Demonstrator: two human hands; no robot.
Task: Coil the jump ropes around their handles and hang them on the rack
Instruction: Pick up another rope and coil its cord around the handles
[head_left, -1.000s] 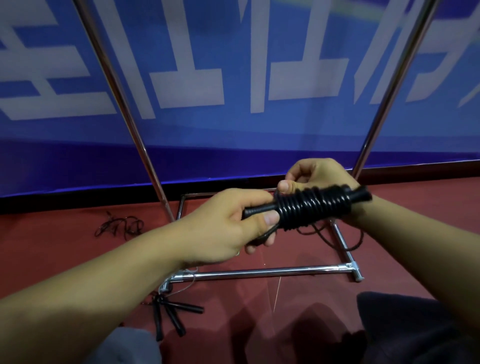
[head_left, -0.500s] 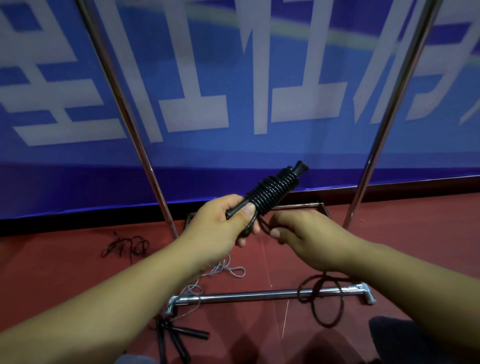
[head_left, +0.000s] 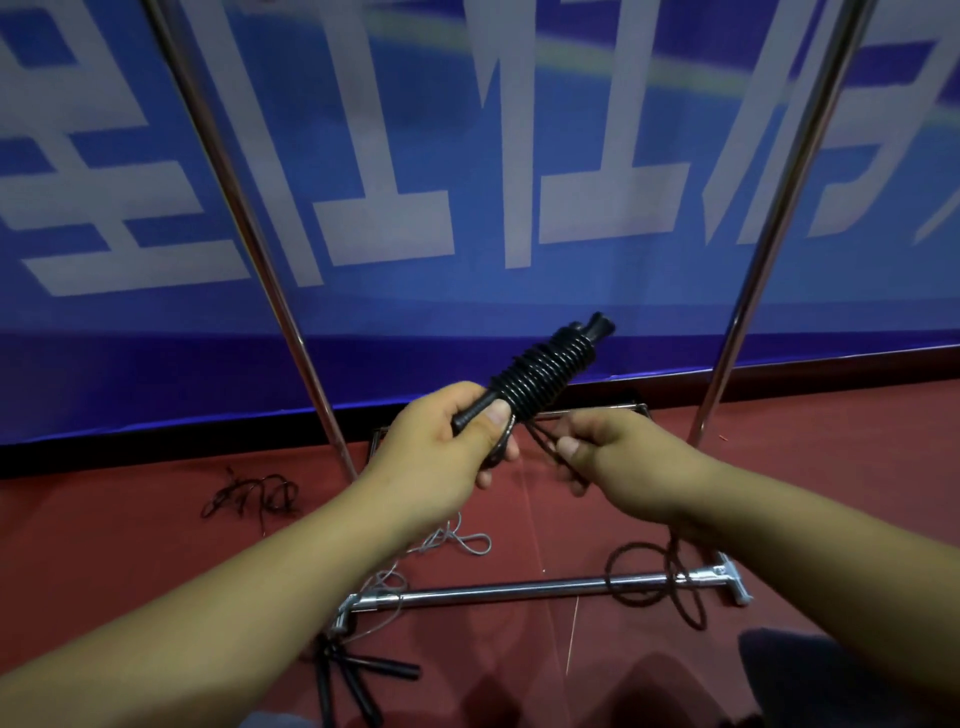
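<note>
The left hand (head_left: 441, 441) grips the handles (head_left: 540, 371), tip toward 1 o'clock, steadying the coil while the right hand (head_left: 613, 452) pinches the rope (head_left: 543, 441) taut for wrapping.

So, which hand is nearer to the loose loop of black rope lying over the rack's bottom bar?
Right. The right hand is above the loose rope loop and pinches the strand leading down toward it. The left hand is farther to the left, gripping the handles.

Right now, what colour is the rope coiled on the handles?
Black, glossy coils; clearest in the head view.
</note>
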